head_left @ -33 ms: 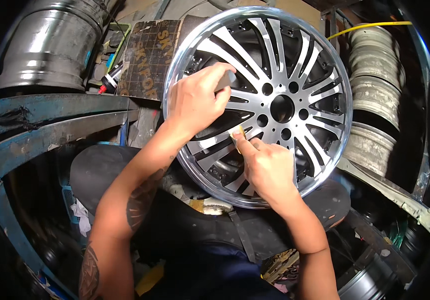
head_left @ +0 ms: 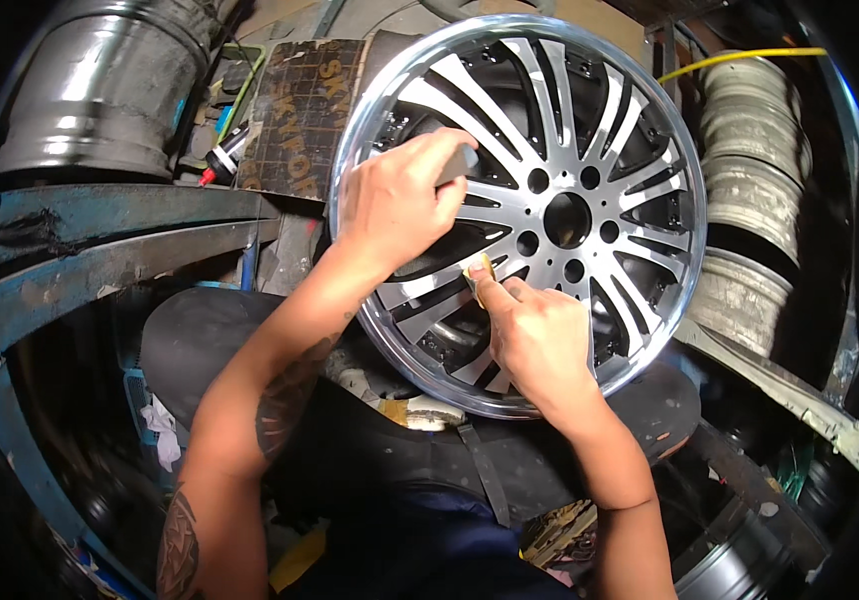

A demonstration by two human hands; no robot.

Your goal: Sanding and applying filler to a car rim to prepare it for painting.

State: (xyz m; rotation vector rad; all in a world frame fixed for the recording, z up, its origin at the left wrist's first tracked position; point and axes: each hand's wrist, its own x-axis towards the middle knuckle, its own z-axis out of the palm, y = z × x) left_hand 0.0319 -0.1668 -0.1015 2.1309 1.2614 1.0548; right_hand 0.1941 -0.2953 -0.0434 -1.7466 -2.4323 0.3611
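Note:
A multi-spoke alloy wheel rim with a polished lip and black recesses leans face-up above my lap. At its left side, my left hand is closed on a small grey block, mostly hidden by the fingers. The left wrist crosses the wheel's lip. My right hand lies over the lower spokes, its fingers pressing a small yellowish pad against a spoke left of the hub. Most of that pad is covered by the fingers, so its exact kind does not show.
A large shiny wheel barrel stands at the far left, behind a blue metal frame. Beside it are a dark bottle with a red tip and a brown printed board. Several stacked rims stand at the right, near a yellow hose.

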